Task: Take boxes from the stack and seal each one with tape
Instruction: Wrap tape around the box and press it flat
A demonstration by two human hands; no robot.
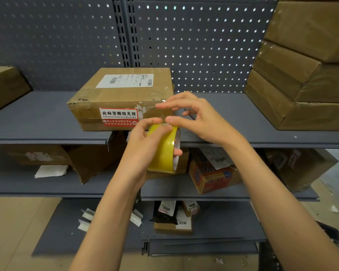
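A brown cardboard box (117,94) with a white shipping label and a red sticker lies on the top grey shelf (37,122), its front edge at the shelf's lip. My left hand (145,141) grips a yellow roll of tape (165,151) just below and in front of the box's right corner, fingers through the core. My right hand (194,116) pinches the free clear end of the tape at the top of the roll, beside the box's right front corner. A stack of brown boxes (305,75) stands at the right on the same shelf.
Another brown box (4,87) sits at the far left of the shelf. The lower shelves hold several torn boxes, an orange printed carton (213,177), parcels and paper scraps. A perforated grey back panel (194,45) rises behind. Flattened cardboard covers the floor.
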